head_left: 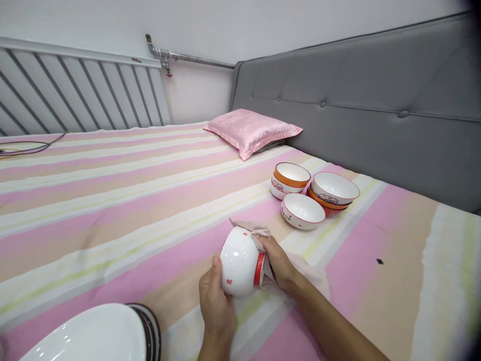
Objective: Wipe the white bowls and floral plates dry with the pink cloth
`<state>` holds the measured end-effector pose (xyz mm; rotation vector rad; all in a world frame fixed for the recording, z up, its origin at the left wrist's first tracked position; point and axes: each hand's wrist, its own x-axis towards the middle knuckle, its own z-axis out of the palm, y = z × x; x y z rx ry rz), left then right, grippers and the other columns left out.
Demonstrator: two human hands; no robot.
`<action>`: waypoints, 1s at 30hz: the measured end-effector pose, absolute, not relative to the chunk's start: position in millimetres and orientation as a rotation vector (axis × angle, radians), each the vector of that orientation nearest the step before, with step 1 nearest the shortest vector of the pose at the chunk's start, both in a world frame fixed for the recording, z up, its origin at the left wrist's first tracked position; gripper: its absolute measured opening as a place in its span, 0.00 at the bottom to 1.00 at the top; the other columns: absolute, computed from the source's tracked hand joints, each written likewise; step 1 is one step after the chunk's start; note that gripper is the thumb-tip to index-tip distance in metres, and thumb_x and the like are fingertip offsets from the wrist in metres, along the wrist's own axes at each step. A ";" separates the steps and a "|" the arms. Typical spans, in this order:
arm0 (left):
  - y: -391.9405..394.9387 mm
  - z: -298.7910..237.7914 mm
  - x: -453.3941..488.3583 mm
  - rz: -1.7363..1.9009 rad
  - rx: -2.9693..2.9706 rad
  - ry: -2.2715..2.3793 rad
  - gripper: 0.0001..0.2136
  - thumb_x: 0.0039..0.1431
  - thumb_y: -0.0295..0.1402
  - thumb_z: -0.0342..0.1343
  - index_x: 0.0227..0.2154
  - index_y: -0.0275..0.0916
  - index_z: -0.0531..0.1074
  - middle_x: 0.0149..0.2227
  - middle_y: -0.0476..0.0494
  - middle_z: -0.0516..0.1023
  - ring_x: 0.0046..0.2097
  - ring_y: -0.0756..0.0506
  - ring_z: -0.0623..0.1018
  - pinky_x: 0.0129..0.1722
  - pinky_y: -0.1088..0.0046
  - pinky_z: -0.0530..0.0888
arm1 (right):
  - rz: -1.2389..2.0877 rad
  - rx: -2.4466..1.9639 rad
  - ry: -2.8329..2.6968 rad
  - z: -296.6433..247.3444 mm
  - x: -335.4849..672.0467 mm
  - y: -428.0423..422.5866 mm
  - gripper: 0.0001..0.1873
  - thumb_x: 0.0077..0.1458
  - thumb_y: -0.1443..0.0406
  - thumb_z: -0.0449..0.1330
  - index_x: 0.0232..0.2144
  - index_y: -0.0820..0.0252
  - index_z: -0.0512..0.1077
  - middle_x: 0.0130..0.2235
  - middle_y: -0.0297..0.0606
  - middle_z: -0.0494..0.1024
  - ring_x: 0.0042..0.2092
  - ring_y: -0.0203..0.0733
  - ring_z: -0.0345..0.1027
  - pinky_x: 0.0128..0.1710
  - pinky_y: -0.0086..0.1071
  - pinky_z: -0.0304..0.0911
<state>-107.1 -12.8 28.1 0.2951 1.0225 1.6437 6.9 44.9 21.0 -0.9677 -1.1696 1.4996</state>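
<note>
A white bowl [240,263] with a red foot ring and small red marks is tipped on its side above the bed, its base toward the right. My left hand [217,301] grips its left edge, thumb on the outer wall. In my right hand [277,263] is a beige cloth [308,273], pressed against the bowl near the foot; part of it hangs down to the right. Beyond them stand an orange-rimmed bowl [292,175] stacked on another, a single white bowl [303,210] with a red rim, and a further bowl stack [334,188].
White plates [93,333] with dark edges are stacked at the lower left. A pink pillow [251,129] lies near the grey headboard [356,85]. Striped bedding [124,215] covers the bed. A radiator [82,93] and thin cables [33,146] are at the far left.
</note>
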 end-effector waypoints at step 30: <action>-12.1 17.4 -109.9 1.603 0.846 1.114 0.17 0.58 0.43 0.47 0.27 0.36 0.73 0.24 0.49 0.69 0.28 0.49 0.66 0.29 0.75 0.64 | 0.613 -0.980 -1.908 42.7 15.9 39.8 0.22 0.56 0.62 0.52 0.55 0.51 0.63 0.59 0.36 0.62 0.60 0.46 0.52 0.58 0.41 0.50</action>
